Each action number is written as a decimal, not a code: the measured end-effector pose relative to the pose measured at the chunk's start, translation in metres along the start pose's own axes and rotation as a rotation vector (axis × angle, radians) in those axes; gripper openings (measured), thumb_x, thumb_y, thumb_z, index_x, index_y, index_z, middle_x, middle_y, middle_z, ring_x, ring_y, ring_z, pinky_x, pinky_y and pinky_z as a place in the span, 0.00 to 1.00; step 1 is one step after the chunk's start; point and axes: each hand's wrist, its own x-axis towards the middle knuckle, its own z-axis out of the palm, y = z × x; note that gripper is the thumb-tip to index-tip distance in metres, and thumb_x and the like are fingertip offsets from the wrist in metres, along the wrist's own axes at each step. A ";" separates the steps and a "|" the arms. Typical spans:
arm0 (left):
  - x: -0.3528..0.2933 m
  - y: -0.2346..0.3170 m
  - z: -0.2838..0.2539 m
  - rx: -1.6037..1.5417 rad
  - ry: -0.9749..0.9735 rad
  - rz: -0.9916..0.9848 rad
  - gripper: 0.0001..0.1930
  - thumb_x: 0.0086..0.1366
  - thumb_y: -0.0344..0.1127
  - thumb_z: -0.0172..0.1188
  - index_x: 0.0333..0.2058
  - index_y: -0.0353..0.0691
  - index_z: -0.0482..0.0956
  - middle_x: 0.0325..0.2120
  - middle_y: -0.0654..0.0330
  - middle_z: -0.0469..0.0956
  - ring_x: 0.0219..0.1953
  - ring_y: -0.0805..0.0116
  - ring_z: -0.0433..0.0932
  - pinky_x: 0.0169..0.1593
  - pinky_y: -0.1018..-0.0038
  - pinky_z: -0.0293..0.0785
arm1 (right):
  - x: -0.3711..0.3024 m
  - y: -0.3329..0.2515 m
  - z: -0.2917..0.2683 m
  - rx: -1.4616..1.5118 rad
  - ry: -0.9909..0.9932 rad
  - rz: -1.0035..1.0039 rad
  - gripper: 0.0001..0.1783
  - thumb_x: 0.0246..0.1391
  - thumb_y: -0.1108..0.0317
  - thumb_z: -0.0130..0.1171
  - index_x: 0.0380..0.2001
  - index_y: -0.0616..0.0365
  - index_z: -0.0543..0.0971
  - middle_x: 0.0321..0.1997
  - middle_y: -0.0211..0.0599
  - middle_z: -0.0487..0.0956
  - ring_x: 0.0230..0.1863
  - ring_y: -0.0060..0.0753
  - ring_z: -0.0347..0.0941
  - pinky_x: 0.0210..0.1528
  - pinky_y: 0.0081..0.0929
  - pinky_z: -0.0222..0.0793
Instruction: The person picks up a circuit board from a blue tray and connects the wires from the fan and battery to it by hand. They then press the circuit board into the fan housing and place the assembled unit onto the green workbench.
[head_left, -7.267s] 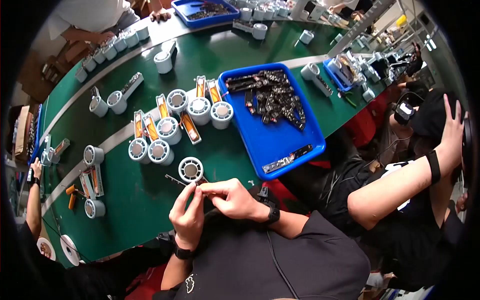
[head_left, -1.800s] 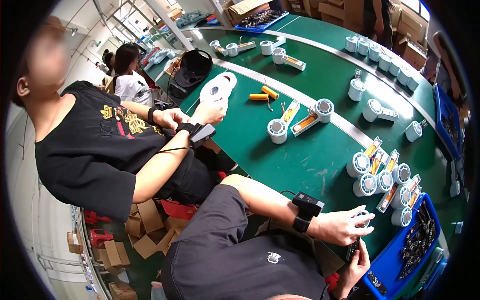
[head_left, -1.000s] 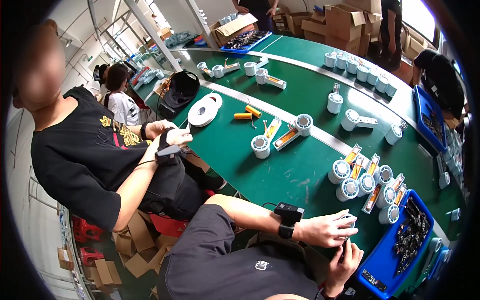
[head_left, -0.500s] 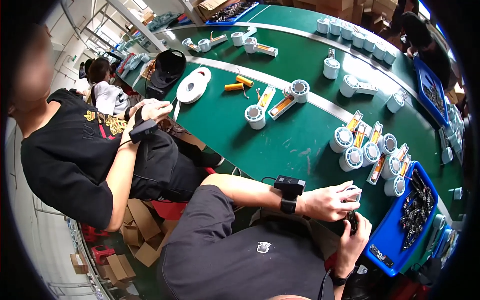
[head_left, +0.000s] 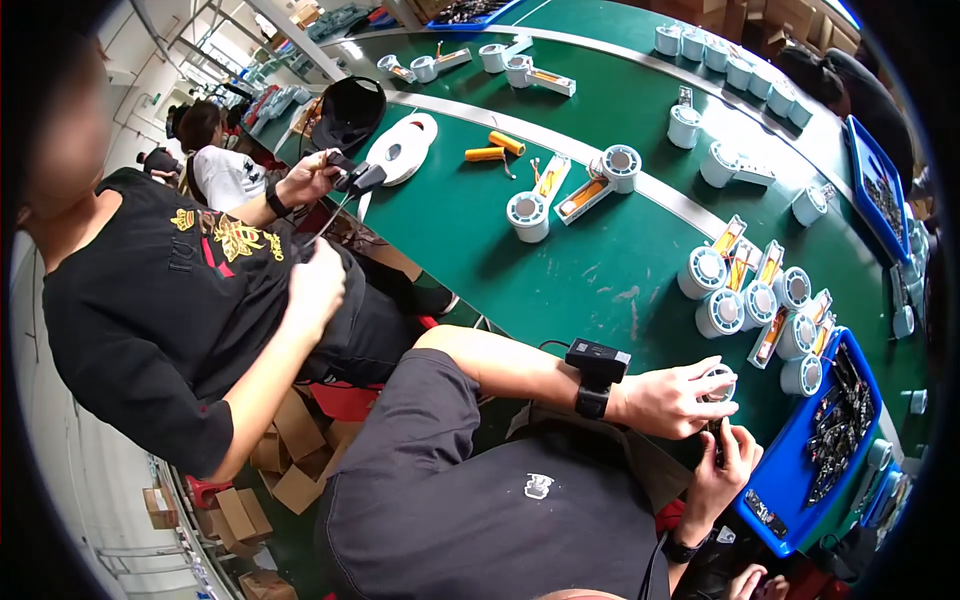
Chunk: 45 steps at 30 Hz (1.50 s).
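Note:
At the table's near edge, my left hand [head_left: 668, 402] is closed around a light-blue round-headed housing [head_left: 718, 382]; only part of its head shows between the fingers. Just below it, my right hand [head_left: 722, 470] pinches a small dark part [head_left: 714, 428] against the housing's lower end. Fingers hide most of that part, so its shape is unclear. Beyond my hands stands a cluster of similar housings [head_left: 721, 312], their open handles holding orange batteries and wires. Right of my hands, a blue tray [head_left: 748, 510] holds many small black parts [head_left: 838, 430].
Two more housings [head_left: 527, 216] stand mid-table near loose orange batteries [head_left: 486, 155] and a white tape roll [head_left: 400, 150]. A row of housings [head_left: 740, 72] lines the far side. A co-worker [head_left: 150, 300] sits at left with a tool; another person's hand [head_left: 752, 583] shows at bottom right.
My view has shifted slightly. My right fingers have moved up closer to the housing, covering more of the dark part. At left, the co-worker's hands have parted, and a thin tool now shows.

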 end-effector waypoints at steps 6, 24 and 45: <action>-0.002 0.002 0.001 0.170 -0.014 0.061 0.20 0.58 0.38 0.63 0.47 0.32 0.82 0.52 0.51 0.78 0.57 0.46 0.74 0.62 0.41 0.71 | -0.003 0.012 -0.005 0.224 -0.100 0.087 0.19 0.58 0.80 0.63 0.53 0.64 0.82 0.51 0.43 0.80 0.54 0.42 0.78 0.57 0.32 0.72; 0.021 -0.006 -0.017 0.079 -0.241 0.085 0.06 0.55 0.30 0.66 0.31 0.36 0.83 0.63 0.51 0.73 0.62 0.38 0.74 0.58 0.45 0.78 | -0.004 0.019 0.004 0.753 -0.062 0.437 0.16 0.58 0.82 0.59 0.50 0.67 0.83 0.52 0.43 0.84 0.53 0.33 0.80 0.58 0.26 0.73; 0.019 -0.019 -0.015 0.015 -0.152 0.113 0.07 0.56 0.30 0.66 0.33 0.33 0.84 0.59 0.52 0.76 0.58 0.41 0.77 0.60 0.44 0.76 | 0.005 -0.001 0.015 0.176 0.115 0.034 0.22 0.47 0.76 0.73 0.48 0.60 0.84 0.42 0.41 0.78 0.41 0.43 0.73 0.41 0.35 0.72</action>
